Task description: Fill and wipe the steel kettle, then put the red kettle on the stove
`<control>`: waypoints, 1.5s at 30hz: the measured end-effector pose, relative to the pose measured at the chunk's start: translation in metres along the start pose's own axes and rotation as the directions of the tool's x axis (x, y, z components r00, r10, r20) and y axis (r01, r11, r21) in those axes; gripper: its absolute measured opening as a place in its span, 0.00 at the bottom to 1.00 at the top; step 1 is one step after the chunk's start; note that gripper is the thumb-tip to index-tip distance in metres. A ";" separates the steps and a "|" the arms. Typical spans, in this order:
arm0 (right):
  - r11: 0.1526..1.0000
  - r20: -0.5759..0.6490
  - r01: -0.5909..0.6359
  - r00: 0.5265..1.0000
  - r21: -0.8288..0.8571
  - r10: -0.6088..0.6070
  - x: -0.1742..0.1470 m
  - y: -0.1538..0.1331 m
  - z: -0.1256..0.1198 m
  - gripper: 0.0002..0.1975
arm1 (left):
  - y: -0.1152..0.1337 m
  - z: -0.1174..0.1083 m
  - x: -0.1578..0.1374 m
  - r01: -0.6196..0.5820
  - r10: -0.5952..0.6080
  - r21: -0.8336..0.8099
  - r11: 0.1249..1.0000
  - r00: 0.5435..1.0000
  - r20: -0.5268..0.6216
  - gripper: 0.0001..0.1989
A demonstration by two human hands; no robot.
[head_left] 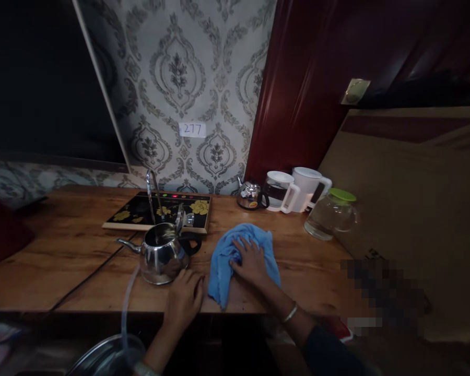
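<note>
A light blue cloth [266,241] lies bunched on the wooden table. My right hand [251,263] presses on top of it, palm down with fingers spread and thumb out to the side. My left hand [185,293] rests at the table's front edge, its fingers bent and close together, with nothing visible in them. Just behind and left of that hand stands a shiny steel kettle [160,261] with a black handle. Its lid [183,219] is tipped up, so the kettle's mouth is uncovered. A curved metal spout [152,193] rises behind the kettle.
Behind the kettle sits a black cooktop with gold flowers [129,210]. Toward the back right are a small kettle [249,195], two white-lidded jugs [279,190] and a glass pitcher with a green lid [323,216]. A clear hose [126,308] hangs by a basin [97,357]; cardboard [407,209] stands right.
</note>
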State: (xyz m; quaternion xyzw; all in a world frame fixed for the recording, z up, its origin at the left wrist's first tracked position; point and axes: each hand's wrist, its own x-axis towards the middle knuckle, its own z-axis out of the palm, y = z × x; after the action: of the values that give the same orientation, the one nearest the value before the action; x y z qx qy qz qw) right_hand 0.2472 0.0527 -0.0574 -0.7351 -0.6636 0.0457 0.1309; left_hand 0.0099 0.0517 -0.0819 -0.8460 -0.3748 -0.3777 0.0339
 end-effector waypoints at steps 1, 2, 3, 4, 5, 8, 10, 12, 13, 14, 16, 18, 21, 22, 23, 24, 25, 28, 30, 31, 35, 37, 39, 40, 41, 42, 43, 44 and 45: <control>1.000 0.015 0.018 1.000 0.010 -0.018 0.012 -0.005 0.000 0.34 | 0.001 0.000 0.000 -0.011 0.011 0.012 1.000 1.000 0.007 0.10; 0.999 0.029 0.032 0.999 0.018 -0.032 0.024 -0.008 0.001 0.33 | 0.002 -0.001 -0.001 -0.020 0.020 0.022 1.000 1.000 0.014 0.10; 0.999 0.043 0.042 0.998 0.025 -0.043 0.037 -0.011 0.001 0.33 | 0.003 -0.001 -0.001 -0.024 0.023 0.032 0.999 0.999 0.023 0.10; 0.998 0.057 0.052 0.997 0.031 -0.053 0.051 -0.012 0.001 0.33 | 0.004 -0.002 -0.001 -0.024 0.023 0.042 0.999 0.999 0.030 0.10; 0.998 0.069 0.058 0.996 0.037 -0.060 0.064 -0.014 0.002 0.33 | 0.004 -0.002 -0.002 -0.022 0.020 0.053 0.998 0.999 0.037 0.10; 0.997 0.080 0.063 0.995 0.043 -0.066 0.103 -0.015 0.005 0.34 | 0.005 -0.001 -0.003 -0.012 0.009 0.084 0.996 0.999 0.034 0.10; 0.998 0.085 0.055 0.995 0.030 -0.057 0.128 -0.015 0.008 0.34 | 0.006 -0.001 -0.005 -0.017 0.015 0.102 0.995 1.000 0.019 0.10; 0.999 0.093 0.044 0.995 0.007 -0.044 0.151 -0.016 0.010 0.34 | 0.006 0.000 -0.005 -0.026 0.026 0.120 0.992 1.000 0.007 0.12; 0.999 0.092 0.041 0.995 0.001 -0.040 0.161 -0.016 0.011 0.34 | 0.005 0.001 -0.005 -0.034 0.034 0.128 0.991 0.999 0.004 0.13; 0.999 0.085 0.040 0.996 0.001 -0.040 0.172 -0.017 0.012 0.33 | 0.005 0.001 -0.005 -0.043 0.044 0.135 0.990 0.999 0.000 0.13; 0.999 0.054 0.042 0.998 0.017 -0.042 0.189 -0.019 0.013 0.32 | 0.002 0.003 -0.006 -0.072 0.074 0.146 0.987 0.997 -0.011 0.15; 0.998 0.016 0.057 0.998 0.041 -0.058 0.204 -0.021 0.013 0.31 | -0.003 0.007 -0.009 -0.107 0.112 0.160 0.981 0.994 -0.019 0.15; 0.995 -0.009 0.082 0.997 0.056 -0.082 0.218 -0.024 0.012 0.28 | -0.011 0.013 -0.016 -0.145 0.148 0.190 0.971 0.989 -0.003 0.15; 0.994 -0.013 0.089 0.996 0.059 -0.088 0.221 -0.025 0.011 0.28 | -0.013 0.015 -0.019 -0.137 0.139 0.203 0.970 0.990 0.004 0.15; 0.994 -0.018 0.093 0.996 0.061 -0.092 0.221 -0.026 0.011 0.27 | -0.015 0.017 -0.021 -0.125 0.126 0.212 0.969 0.992 0.007 0.15; 0.993 -0.024 0.096 0.995 0.063 -0.095 0.220 -0.027 0.011 0.26 | -0.016 0.018 -0.022 -0.119 0.120 0.216 0.969 0.993 0.008 0.15; 0.993 -0.032 0.100 0.995 0.064 -0.098 0.216 -0.029 0.011 0.25 | -0.017 0.018 -0.022 -0.120 0.122 0.214 0.969 0.993 0.006 0.15; 0.992 -0.050 0.111 0.993 0.063 -0.108 0.195 -0.033 0.011 0.25 | -0.014 0.014 -0.015 -0.148 0.154 0.172 0.974 0.988 -0.022 0.14; 0.991 -0.056 0.118 0.992 0.058 -0.115 0.173 -0.033 0.010 0.25 | -0.010 0.009 -0.009 -0.127 0.133 0.137 0.982 0.990 -0.041 0.12; 0.990 -0.057 0.128 0.991 0.057 -0.125 0.161 -0.032 0.010 0.25 | -0.008 0.007 -0.005 -0.108 0.114 0.119 0.987 0.992 -0.044 0.11; 0.973 -0.003 0.216 0.976 0.077 -0.216 0.114 -0.011 0.004 0.27 | -0.004 0.003 0.004 -0.104 0.106 0.056 0.993 0.994 -0.040 0.09; 0.974 0.033 0.213 0.976 0.077 -0.216 0.094 0.010 -0.002 0.28 | -0.004 0.003 0.006 -0.109 0.111 0.049 0.993 0.993 -0.048 0.09; 0.985 0.034 0.164 0.986 0.058 -0.166 0.079 0.039 -0.012 0.28 | -0.004 0.003 0.007 -0.108 0.111 0.052 0.993 0.992 -0.051 0.08; 0.991 0.026 0.126 0.991 0.045 -0.128 0.073 0.054 -0.019 0.28 | -0.003 0.003 0.008 -0.107 0.110 0.055 0.993 0.993 -0.050 0.08; 0.996 0.021 0.081 0.996 0.031 -0.082 0.067 0.071 -0.026 0.28 | -0.003 0.002 0.008 -0.105 0.108 0.056 0.993 0.993 -0.045 0.08; 1.000 0.013 -0.017 1.000 -0.004 0.017 0.062 0.087 -0.034 0.28 | -0.003 0.002 0.009 -0.105 0.107 0.054 0.993 0.993 -0.040 0.08; 0.990 -0.017 -0.134 0.991 -0.037 0.133 0.056 0.103 -0.042 0.27 | -0.002 0.001 0.009 -0.103 0.105 0.052 0.993 0.994 -0.039 0.08; 0.978 -0.043 -0.201 0.979 -0.050 0.199 0.049 0.118 -0.049 0.27 | -0.002 0.001 0.010 -0.103 0.105 0.050 0.993 0.994 -0.041 0.08; 0.969 -0.057 -0.240 0.970 -0.057 0.237 0.041 0.130 -0.056 0.27 | -0.002 0.000 0.010 -0.105 0.107 0.048 0.993 0.993 -0.046 0.09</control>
State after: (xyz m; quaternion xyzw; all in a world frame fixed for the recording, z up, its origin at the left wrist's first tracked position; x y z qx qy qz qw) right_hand 0.3907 0.0752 -0.0324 -0.8141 -0.5682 0.0216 0.1179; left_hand 0.0131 0.0594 -0.0756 -0.8543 -0.3368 -0.3872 0.0821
